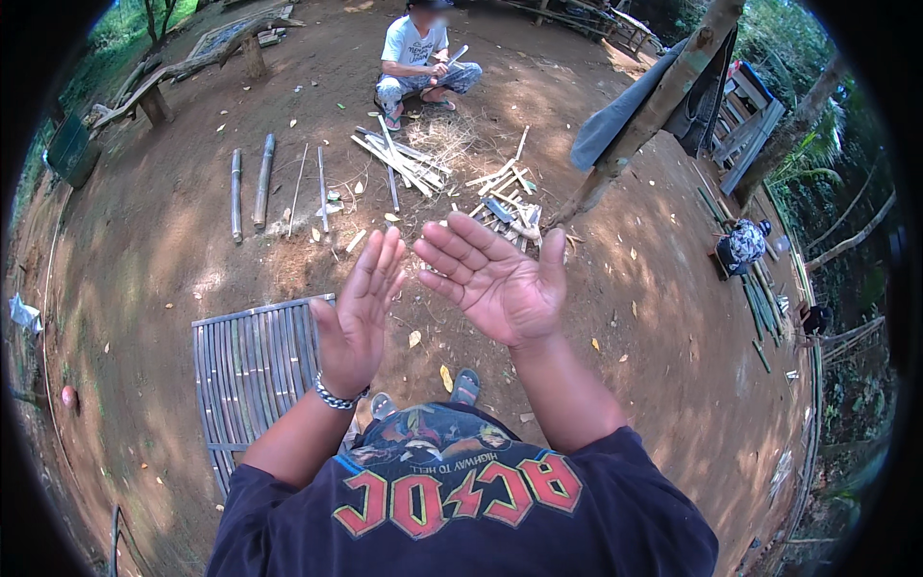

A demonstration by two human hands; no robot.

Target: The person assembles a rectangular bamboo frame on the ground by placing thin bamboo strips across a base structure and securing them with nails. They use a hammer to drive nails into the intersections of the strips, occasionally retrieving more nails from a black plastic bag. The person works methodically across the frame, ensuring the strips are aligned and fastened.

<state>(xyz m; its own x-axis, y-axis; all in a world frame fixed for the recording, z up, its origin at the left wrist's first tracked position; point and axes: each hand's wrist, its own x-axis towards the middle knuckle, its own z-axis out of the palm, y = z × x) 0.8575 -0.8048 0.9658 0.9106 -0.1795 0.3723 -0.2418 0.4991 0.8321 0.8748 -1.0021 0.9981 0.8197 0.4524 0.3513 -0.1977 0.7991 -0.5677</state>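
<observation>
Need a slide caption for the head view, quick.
Left hand and right hand open and empty over dirt, slatted panel at left, bamboo pieces ahead.

Daylight dapples the ground (pixel 663 413) with bright patches and soft shadow. The left hand (pixel 358 313) and right hand (pixel 505 284) look well lit and fairly sharp. Fisheye distortion bends edges toward a black surround; foliage (pixel 803 38) at upper right turns soft, and a blurred patch masks the squatting person (pixel 415 62) at top centre.

Left hand (pixel 360 315) up, right hand (pixel 505 287) up just beside it, palm open! Slatted panel (pixel 255 370) lies near left, split sticks (pixel 411 171) farther off, and beyond them a person (pixel 411 60) squats.
</observation>
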